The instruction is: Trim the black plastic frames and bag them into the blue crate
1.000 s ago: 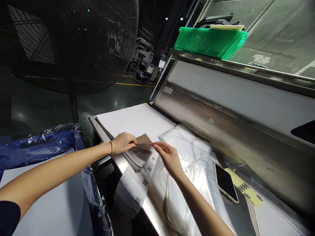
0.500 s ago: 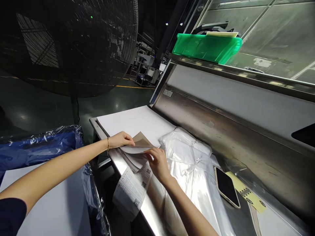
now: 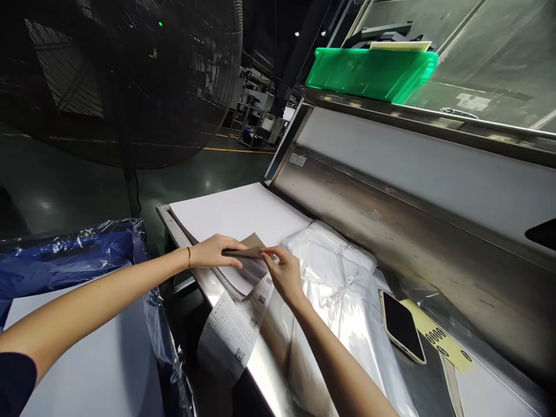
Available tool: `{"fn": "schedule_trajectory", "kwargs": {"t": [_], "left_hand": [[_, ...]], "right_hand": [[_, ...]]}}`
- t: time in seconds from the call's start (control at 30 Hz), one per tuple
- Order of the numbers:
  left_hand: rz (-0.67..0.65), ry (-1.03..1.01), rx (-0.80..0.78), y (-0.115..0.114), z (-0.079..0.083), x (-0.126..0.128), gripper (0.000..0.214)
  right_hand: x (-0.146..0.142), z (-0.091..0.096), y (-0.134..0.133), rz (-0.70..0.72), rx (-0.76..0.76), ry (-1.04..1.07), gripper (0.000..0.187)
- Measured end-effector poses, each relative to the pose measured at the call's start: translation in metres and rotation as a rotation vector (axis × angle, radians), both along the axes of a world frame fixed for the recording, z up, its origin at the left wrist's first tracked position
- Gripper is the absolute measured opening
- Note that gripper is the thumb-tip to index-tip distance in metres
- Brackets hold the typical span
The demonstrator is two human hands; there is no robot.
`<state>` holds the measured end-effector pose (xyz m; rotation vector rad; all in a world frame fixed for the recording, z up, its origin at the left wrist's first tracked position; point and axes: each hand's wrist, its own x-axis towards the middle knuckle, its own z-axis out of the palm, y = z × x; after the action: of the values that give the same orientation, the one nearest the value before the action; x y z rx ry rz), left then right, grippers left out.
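Mid-frame, over the paper stack [image 3: 234,213] on the bench [image 3: 270,362]: brown sheet [image 3: 254,245], lifted. Right hand [image 3: 285,273] pinches its edge; left hand [image 3: 212,252] straddles it, firmness can't tell. Probably light, bendy, creases easily; hold by edges.

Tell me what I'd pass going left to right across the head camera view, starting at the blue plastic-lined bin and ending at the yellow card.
Blue plastic-lined bin, left hand, gray-brown sheet, right hand, clear plastic bags, smartphone, yellow card.
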<state>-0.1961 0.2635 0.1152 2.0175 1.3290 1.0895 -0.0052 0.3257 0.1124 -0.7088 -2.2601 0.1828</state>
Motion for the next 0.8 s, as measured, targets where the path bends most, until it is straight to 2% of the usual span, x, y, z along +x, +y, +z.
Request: {"fn": "schedule_trajectory", "kwargs": {"t": [0.1, 0.2, 0.3, 0.37, 0.47, 0.63, 0.8], "left_hand": [[0.155, -0.05, 0.027, 0.001, -0.006, -0.001, 0.026], [0.234, -0.1, 0.013, 0.006, -0.009, -0.003, 0.033], [0.225, -0.125, 0.001, 0.011, -0.009, -0.006, 0.027], [0.216, -0.137, -0.007, 0.012, -0.007, -0.007, 0.022], [0.213, -0.145, -0.036, 0.013, -0.003, -0.007, 0.02], [0.194, -0.151, -0.081, 0.015, 0.001, -0.008, 0.021], [0.184, -0.158, -0.099, 0.015, 0.001, -0.009, 0.021]], "right_hand": [[0.0, 0.006, -0.01, -0.031, -0.006, 0.082, 0.021], [0.011, 0.008, -0.022, 0.155, -0.052, -0.05, 0.021], [0.022, 0.003, -0.025, 0.367, -0.139, -0.268, 0.026], [0.023, -0.001, -0.022, 0.426, -0.216, -0.349, 0.024], [0.017, -0.003, -0.013, 0.459, -0.362, -0.397, 0.016], [0.005, 0.006, 0.003, 0.497, -0.633, -0.476, 0.017], [0.002, 0.01, 0.015, 0.503, -0.747, -0.556, 0.018]]}}
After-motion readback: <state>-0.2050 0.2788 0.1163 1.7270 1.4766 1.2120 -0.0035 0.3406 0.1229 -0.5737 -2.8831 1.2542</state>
